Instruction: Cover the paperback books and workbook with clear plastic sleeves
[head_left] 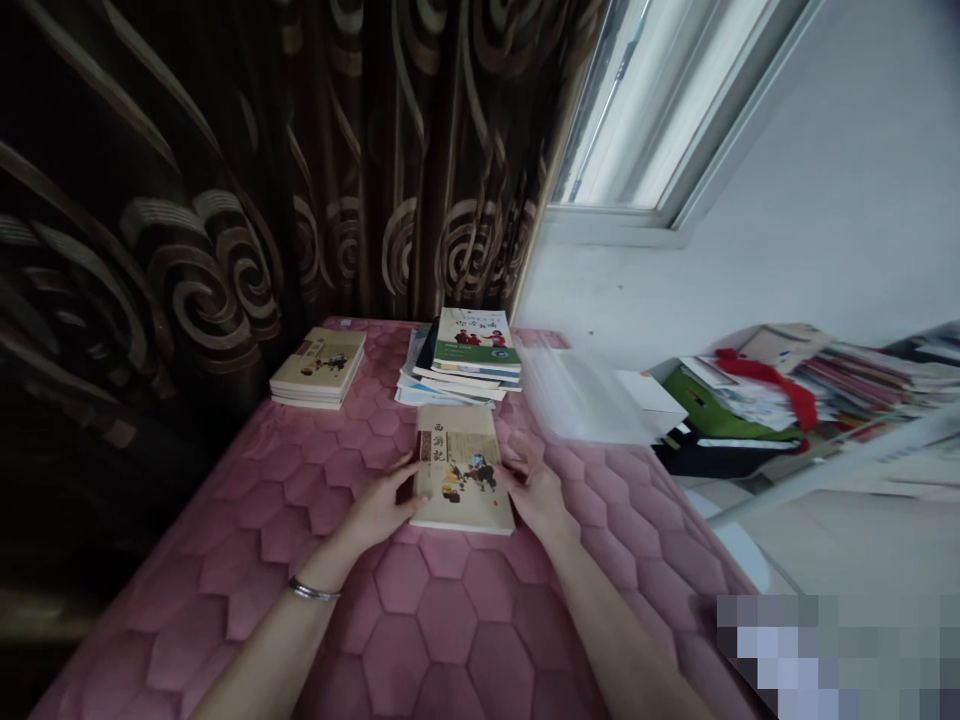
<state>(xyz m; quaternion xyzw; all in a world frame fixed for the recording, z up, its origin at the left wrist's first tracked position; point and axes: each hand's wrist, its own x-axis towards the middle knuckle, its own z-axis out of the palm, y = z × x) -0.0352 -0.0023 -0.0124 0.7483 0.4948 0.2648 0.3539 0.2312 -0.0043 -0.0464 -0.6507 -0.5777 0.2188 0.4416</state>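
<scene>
A cream paperback book [461, 500] with dark Chinese characters and a painted figure scene on its cover lies in front of me on the pink quilted cover. My left hand [382, 508] grips its left edge, thumb on the front. At the opposite edge, my right hand [540, 497] holds the book with its fingers bent against the side. A small stack of similar cream books [321, 368] sits at the back left. Just beyond the held book is a taller, uneven pile of books [474, 350], topped by a white and green one.
Dark patterned curtains [420, 150] hang along the back and left. Right of the pile is a blurred, translucent pale box-like thing [589, 395]. Farther right, papers and books [862, 375] are heaped with a green folder [697, 405] beside a white wall with a window [630, 110].
</scene>
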